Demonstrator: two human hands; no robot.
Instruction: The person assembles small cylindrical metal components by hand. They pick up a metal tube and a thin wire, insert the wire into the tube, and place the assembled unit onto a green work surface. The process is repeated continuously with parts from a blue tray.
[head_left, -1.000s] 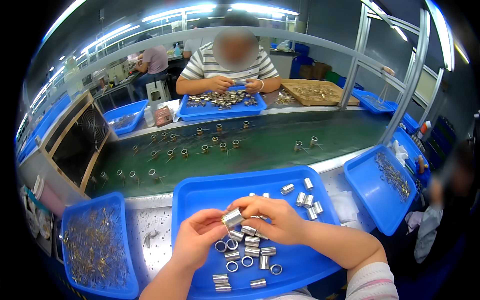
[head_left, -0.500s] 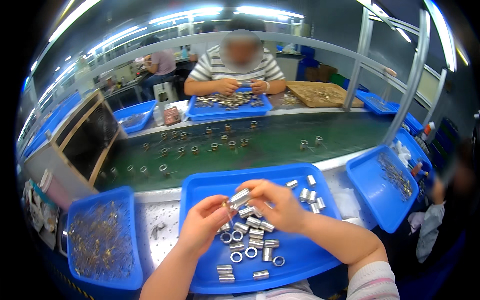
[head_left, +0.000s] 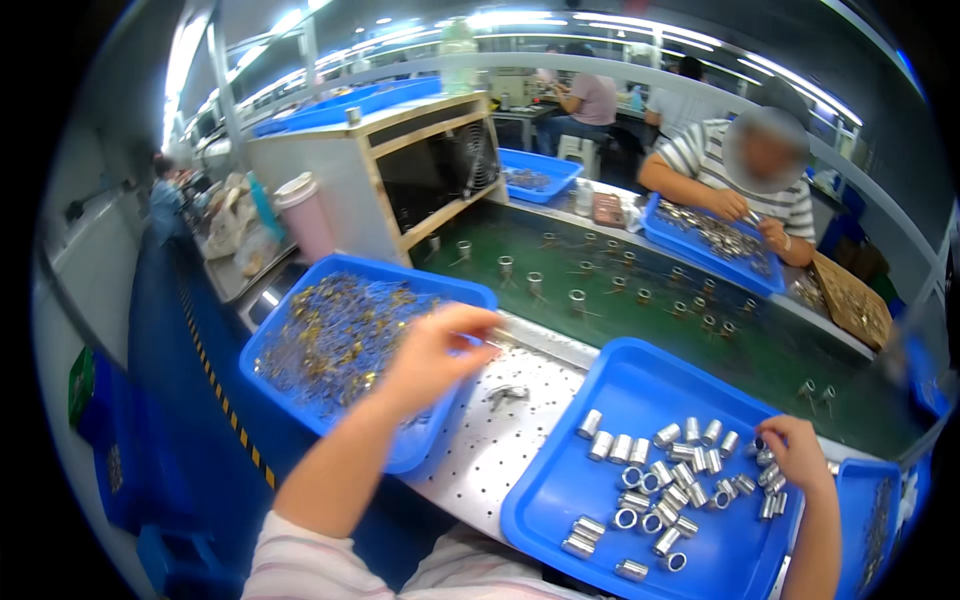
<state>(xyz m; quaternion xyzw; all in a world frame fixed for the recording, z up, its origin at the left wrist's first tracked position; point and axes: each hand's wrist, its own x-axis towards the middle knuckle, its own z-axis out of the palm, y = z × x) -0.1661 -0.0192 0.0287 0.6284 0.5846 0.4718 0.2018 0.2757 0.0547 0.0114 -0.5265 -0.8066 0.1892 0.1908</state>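
My left hand [head_left: 440,355] is over the right rim of a blue tray [head_left: 400,465] heaped with thin wire-legged parts [head_left: 335,335], some gold-coloured. Its thumb and forefinger are bent toward each other; motion blurs whatever sits at their tips. At the right side of a second blue tray [head_left: 555,480], my right hand [head_left: 797,455] has its fingers bent down onto a silver metal sleeve [head_left: 765,457]. Many more silver sleeves [head_left: 640,452] lie in this tray, some on their sides and others on end, showing open rings.
Beyond the trays runs a green conveyor belt [head_left: 680,345] carrying several small wired sleeves. Across it, a person [head_left: 735,165] handles parts above another blue tray [head_left: 700,262]. A wood-edged box [head_left: 400,170] and pink tumbler [head_left: 305,215] stand left. Small metal scraps [head_left: 508,394] lie between my trays.
The view has swung left. My hands, together on a metal sleeve and a wire-legged part before, are apart: the left at the wire-part tray, the right at the sleeves.
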